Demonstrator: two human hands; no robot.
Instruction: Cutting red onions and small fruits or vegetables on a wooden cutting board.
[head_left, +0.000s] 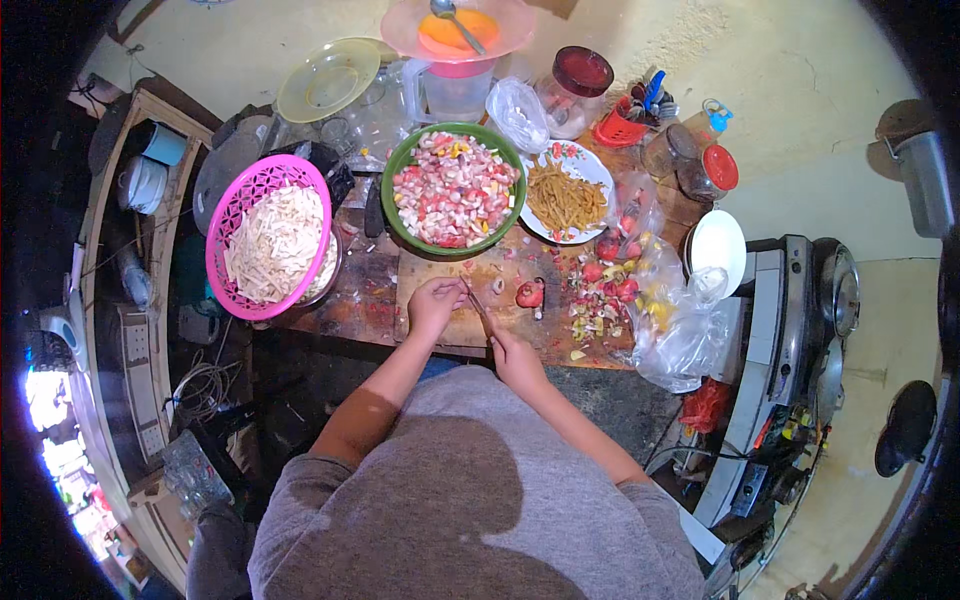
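My right hand (517, 361) grips a kitchen knife (475, 298), its blade pointing away from me over the wooden cutting board (420, 262). Close to the blade's tip, my left hand (436, 306) has its fingers drawn together; whether a small piece sits between them is hidden. A red tomato (529, 294) and a small pale piece (498, 285) lie on the board to the right of the knife. Beyond my hands, a green bowl (390, 217) is full of chopped red, white and yellow pieces. Red and greenish trimmings (596, 307) are heaped on the right.
A pink colander (217, 247) of pale strips leans at left. Brown strips fill a flowered plate (559, 234) beside the bowl. Clear plastic bags (679, 345) edge the table's right side. Behind stand a plastic pitcher (457, 94) and lidded jars (581, 82); a stove (791, 315) is far right.
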